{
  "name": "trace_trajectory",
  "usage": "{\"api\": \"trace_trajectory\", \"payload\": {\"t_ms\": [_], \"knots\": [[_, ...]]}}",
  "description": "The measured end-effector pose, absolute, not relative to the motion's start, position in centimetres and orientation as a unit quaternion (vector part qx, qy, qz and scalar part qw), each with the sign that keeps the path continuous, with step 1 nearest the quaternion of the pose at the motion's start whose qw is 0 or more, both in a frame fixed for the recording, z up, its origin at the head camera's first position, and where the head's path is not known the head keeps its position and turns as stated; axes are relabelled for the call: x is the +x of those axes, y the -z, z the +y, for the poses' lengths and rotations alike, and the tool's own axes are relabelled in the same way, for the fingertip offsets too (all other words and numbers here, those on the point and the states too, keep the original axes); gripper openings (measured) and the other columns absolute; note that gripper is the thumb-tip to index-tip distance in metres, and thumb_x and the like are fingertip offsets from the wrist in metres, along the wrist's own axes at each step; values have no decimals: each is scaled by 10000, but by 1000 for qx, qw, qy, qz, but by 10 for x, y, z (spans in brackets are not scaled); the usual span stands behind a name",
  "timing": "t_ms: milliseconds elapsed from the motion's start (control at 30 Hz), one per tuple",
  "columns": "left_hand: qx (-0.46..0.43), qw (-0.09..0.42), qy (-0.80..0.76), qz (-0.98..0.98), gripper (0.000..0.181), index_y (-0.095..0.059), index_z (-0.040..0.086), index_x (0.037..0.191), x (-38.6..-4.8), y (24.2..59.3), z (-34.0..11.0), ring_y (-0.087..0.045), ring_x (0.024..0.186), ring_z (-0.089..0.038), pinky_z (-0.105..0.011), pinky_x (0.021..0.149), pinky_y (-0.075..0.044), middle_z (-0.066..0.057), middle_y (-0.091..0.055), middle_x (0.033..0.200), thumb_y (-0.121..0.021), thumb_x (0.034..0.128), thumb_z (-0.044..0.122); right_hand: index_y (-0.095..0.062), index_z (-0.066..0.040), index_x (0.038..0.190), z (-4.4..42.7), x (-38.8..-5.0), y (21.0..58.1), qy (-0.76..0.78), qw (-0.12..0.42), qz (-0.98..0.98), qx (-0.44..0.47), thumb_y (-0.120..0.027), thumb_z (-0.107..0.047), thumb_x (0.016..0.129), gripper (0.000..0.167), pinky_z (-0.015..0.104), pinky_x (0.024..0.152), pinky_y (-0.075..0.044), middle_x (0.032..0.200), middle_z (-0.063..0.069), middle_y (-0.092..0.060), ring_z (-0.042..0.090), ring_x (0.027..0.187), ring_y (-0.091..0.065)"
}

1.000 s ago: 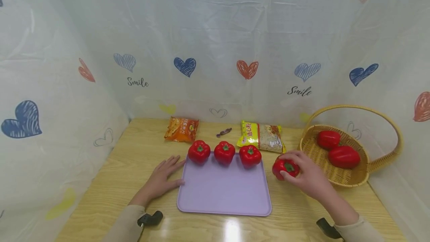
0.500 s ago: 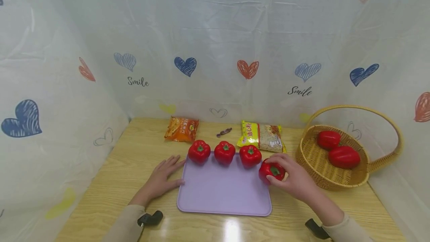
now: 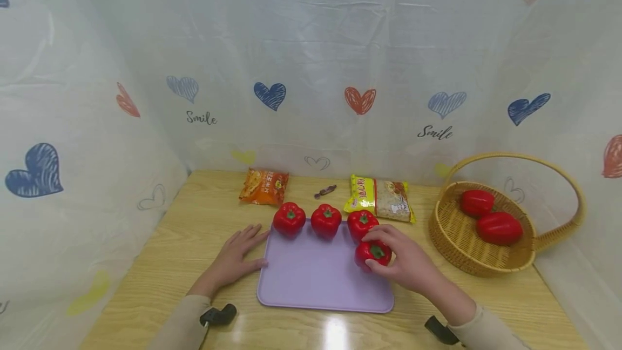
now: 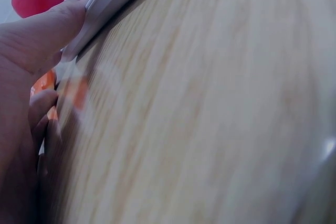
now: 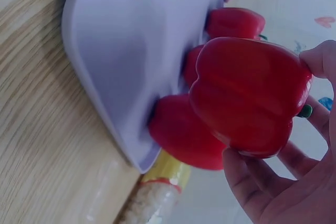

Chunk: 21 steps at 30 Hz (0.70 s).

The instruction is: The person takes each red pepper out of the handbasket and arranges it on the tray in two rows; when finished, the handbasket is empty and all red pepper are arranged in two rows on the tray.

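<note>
My right hand point(image 3: 405, 261) grips a red bell pepper point(image 3: 372, 255) by its top, thumb on one side and fingers on the other. In the right wrist view this bell pepper point(image 5: 249, 95) is held over the lilac tray point(image 5: 126, 51). Along the far edge of the tray point(image 3: 320, 285) stand three more red bell peppers, stems up: a left one point(image 3: 289, 219), a middle one point(image 3: 326, 221) and a right one point(image 3: 361, 223). My left hand point(image 3: 236, 261) rests on the table with fingers straight, its thumb touching the tray's left rim.
A wicker basket point(image 3: 457, 247) with a tall handle holds two red peppers point(image 3: 499, 228) at the right. Behind the tray lie an orange snack bag point(image 3: 264, 187), a small wrapped candy point(image 3: 325, 192) and a yellow pasta bag point(image 3: 380, 199). A heart-printed curtain point(image 3: 311, 47) encloses the table.
My right hand has carried the bell pepper leftward from the table beside the basket to over the tray's right part. The left hand has stayed in place.
</note>
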<state>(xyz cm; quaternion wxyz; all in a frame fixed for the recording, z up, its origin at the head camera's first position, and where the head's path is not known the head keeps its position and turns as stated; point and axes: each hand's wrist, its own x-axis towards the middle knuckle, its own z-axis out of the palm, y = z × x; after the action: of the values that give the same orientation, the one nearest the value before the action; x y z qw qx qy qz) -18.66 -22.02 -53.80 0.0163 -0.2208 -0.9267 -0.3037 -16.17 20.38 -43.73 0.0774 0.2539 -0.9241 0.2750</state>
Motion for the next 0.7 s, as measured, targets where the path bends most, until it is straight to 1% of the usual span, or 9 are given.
{"api": "trace_trajectory", "payload": {"t_ms": [133, 267, 467, 700], "knots": [[-221, 16, 303, -927, 739, -478, 158, 1534, -187, 539, -220, -236, 1514, -417, -597, 1224, -115, -182, -355, 1612, -714, 911, 478, -692, -330, 1149, 193, -162, 438, -279, 68, -921, 263, -862, -270, 796, 396, 437, 883, -595, 1234, -79, -617, 177, 1094, -630], [-220, 17, 303, -927, 740, -482, 159, 1532, -188, 540, -221, -236, 1515, -412, -593, 1225, -115, -179, -357, 1612, -715, 908, 481, -693, -346, 1148, 180, -163, 439, -284, 62, -917, 272, -854, -278, 804, 386, 460, 898, -585, 1250, -73, -618, 190, 1116, -628], [-219, 17, 304, -927, 741, -480, 167, 1534, -188, 542, -222, -236, 1516, -407, -588, 1228, -114, -173, -354, 1615, -713, 909, 489, -696, -335, 1162, 163, -168, 444, -287, 54, -912, 289, -842, -304, 824, 370, 483, 909, -578, 1256, -63, -621, 207, 1139, -629], [-218, 17, 302, -928, 743, -472, 183, 1540, -187, 541, -222, -226, 1523, -395, -580, 1231, -114, -162, -345, 1622, -705, 912, 503, -686, -315, 1180, 144, -170, 444, -294, 25, -911, 288, -855, -315, 803, 413, 479, 921, -582, 1279, -65, -610, 188, 1197, -591]]}}
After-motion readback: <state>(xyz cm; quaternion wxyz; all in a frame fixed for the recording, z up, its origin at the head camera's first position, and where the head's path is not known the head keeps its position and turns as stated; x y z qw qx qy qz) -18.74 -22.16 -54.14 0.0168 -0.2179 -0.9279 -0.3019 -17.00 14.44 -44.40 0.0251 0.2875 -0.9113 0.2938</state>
